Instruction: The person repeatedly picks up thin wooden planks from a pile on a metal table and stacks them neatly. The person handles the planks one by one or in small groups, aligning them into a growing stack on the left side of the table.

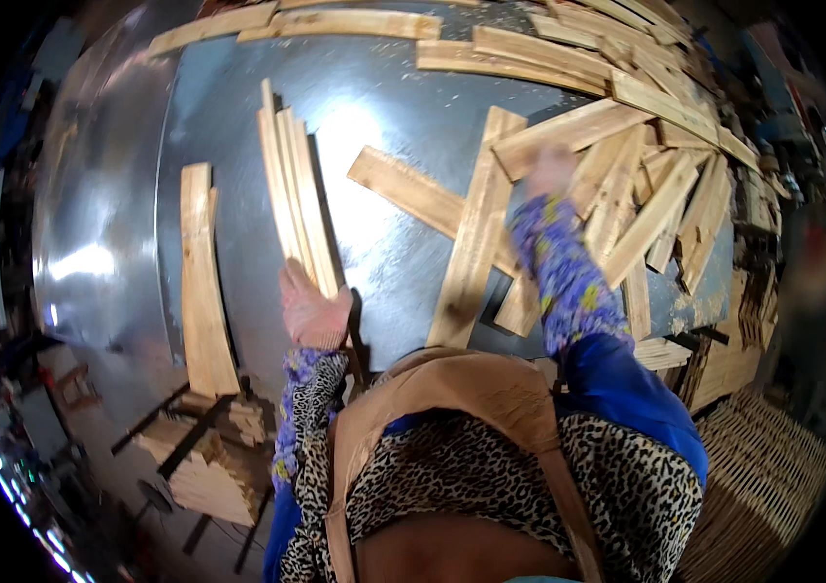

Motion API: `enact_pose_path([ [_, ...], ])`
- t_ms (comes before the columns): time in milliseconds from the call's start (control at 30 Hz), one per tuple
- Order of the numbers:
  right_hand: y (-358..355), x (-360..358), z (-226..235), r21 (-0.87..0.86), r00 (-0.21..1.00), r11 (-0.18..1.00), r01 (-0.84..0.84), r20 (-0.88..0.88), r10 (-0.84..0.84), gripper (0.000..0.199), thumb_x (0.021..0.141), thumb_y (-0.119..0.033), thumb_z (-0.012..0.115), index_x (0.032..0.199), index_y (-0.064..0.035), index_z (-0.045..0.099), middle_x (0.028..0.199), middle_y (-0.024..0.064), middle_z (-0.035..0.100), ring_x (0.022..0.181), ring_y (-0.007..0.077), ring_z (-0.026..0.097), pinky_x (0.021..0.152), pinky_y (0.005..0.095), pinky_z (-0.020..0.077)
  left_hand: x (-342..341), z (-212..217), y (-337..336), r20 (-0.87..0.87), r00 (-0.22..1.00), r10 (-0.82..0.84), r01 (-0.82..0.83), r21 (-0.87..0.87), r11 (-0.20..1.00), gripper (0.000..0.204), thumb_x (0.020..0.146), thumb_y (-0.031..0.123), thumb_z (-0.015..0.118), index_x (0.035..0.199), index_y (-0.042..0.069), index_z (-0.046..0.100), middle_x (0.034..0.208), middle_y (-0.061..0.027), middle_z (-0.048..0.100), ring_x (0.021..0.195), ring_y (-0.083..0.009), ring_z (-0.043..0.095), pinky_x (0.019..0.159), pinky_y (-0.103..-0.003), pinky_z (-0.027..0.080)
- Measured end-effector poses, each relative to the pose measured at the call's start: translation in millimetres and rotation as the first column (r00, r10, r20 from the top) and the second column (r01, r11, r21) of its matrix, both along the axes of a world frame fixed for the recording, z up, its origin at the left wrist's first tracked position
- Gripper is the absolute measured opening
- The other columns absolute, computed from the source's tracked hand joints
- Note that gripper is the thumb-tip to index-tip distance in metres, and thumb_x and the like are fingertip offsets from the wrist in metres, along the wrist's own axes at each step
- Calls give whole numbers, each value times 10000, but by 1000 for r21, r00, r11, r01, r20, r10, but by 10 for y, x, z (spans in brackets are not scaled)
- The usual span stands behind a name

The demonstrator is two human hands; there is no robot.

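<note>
A shiny metal surface (238, 126) carries everything. A loose heap of wooden slats (646, 185) crowds its right and far edges, crossed at odd angles as if dumped there. Nearer the middle, a squared-up bundle of slats (294, 194) lies lengthwise, probably kept aligned as sorted stock. The left hand (311, 309) presses the bundle's near end, fingers curled on it. The right hand (551, 167) reaches into the heap, blurred, so I cannot tell its grip

Pale wooden slats (298, 194), stacked, edge-up
</note>
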State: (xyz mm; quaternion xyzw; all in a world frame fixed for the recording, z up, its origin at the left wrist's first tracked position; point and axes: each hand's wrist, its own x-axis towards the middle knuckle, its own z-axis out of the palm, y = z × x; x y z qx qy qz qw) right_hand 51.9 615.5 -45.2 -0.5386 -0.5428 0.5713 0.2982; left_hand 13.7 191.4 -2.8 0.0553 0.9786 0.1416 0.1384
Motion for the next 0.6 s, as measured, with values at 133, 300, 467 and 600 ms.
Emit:
enact_pose_path([
  [133, 372, -294, 265, -47, 838, 895, 443, 376, -395, 670, 1012, -300, 796, 1533, 48, 559, 1435, 240, 704, 1229, 361, 725, 1052, 455, 600, 2, 26, -6, 5, 1000, 16, -16, 38, 999, 1100, 818, 381, 883, 1695, 5, 338, 1683, -307, 425, 1500, -499, 496, 1226, -517, 480],
  [300, -184, -441, 586, -190, 943, 977, 98, -295, -152, 673, 989, -230, 816, 1547, 23, 538, 1414, 205, 685, 1174, 327, 732, 1003, 462, 623, -13, 19, -29, 26, 1000, 1, -1, 22, 1000, 1125, 822, 383, 889, 1702, 2, 301, 1678, -293, 413, 1490, -491, 502, 1209, -522, 492],
  [467, -1685, 118, 545, -252, 899, 886, -388, 106, 424, 722, 1106, -244, 694, 1670, 57, 358, 1449, 293, 667, 1293, 411, 709, 1181, 463, 564, -7, 47, -14, 29, 999, -28, 26, 52, 998, 1108, 843, 431, 879, 1683, -23, 315, 1668, -303, 410, 1481, -503, 505, 1190, -535, 502],
  [600, -2475, 574, 391, -369, -128, -16, -929, 282, 951, 917, 1092, -544, 638, 1734, 9, 287, 1663, 285, 528, 1560, 411, 495, 1379, 498, 307, 1, 167, 71, 12, 1000, 10, -11, 139, 990, 1168, 837, 601, 875, 1653, -70, 376, 1677, -321, 397, 1489, -523, 487, 1234, -540, 456],
])
